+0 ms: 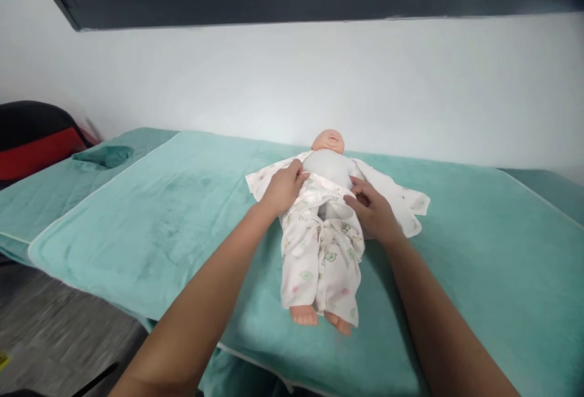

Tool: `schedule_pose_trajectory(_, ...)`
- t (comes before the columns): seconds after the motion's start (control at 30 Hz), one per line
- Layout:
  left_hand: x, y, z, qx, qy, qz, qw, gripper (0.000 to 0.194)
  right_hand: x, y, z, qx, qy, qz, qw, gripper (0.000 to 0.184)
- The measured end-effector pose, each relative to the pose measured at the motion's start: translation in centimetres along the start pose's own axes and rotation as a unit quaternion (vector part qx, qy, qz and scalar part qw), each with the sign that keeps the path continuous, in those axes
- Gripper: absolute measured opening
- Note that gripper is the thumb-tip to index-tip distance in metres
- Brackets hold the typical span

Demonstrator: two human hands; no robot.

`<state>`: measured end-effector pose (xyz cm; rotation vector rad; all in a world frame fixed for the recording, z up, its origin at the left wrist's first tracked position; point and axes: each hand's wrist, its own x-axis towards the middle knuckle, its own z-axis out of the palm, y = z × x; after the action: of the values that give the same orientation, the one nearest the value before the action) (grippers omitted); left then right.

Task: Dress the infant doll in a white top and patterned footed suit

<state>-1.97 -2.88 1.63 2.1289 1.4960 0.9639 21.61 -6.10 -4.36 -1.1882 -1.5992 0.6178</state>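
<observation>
A baby doll (329, 140) lies on its back with its head toward the wall and its feet toward me. White printed baby pants (301, 251) cover its legs, with a gap at the crotch where grey shows. A white baby jacket (387, 196) lies spread open beneath its pale torso. My left hand (287, 185) pinches the pants' waistband at the doll's left-of-view side. On the other side, my right hand (371, 207) has its thumb and fingers curled at the waistband edge.
A green padded cover (182, 202) spreads over the bed under the doll. Its face hole (104, 157) is at the far left, near a black and red chair (41, 141). Behind the bed rises a white wall (219, 81) with a dark window frame (191, 5).
</observation>
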Motion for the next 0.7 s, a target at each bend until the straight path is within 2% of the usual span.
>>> schedule_pose_trajectory(0.17, 3.4, -1.1, 2.1, -0.045, 0.041, -0.012, 0.998, 0.014, 3.5, 0.3, -0.9, -0.187, 0.025, 0.005, 0.982, 0.018)
schedule_pose_trajectory(0.23, 3.9, -1.9, 3.2, -0.100, 0.059, -0.030, 0.993, 0.015, 5.1, 0.9, -0.6, -0.194, 0.046, 0.022, 0.980, 0.022)
schedule_pose_trajectory(0.3, 3.8, -2.8, 3.6, -0.157, 0.065, -0.056, 0.984, 0.019, 5.9, 1.5, -0.1, -0.152, 0.062, 0.034, 0.986, 0.023)
schedule_pose_trajectory(0.37, 3.3, -3.5, 3.1, -0.194, 0.030, -0.068, 0.978, 0.025, 6.0, 1.7, 0.3, -0.118, 0.074, 0.038, 0.990, 0.023)
schedule_pose_trajectory(0.47, 2.6, -4.1, 1.0, -0.216, -0.086, -0.079, 0.969, 0.035, 5.3, 1.1, 0.2, -0.126, 0.082, 0.054, 0.987, 0.026)
schedule_pose_trajectory(0.57, 2.2, -4.2, -1.0, -0.236, -0.187, -0.111, 0.947, 0.031, 4.7, 0.5, -0.7, -0.118, 0.025, 0.106, 0.987, 0.039)
schedule_pose_trajectory(0.7, 1.7, -4.4, -2.1, -0.280, -0.245, -0.122, 0.920, 0.016, 4.6, 0.7, -2.1, -0.049, -0.070, 0.176, 0.981, 0.045)
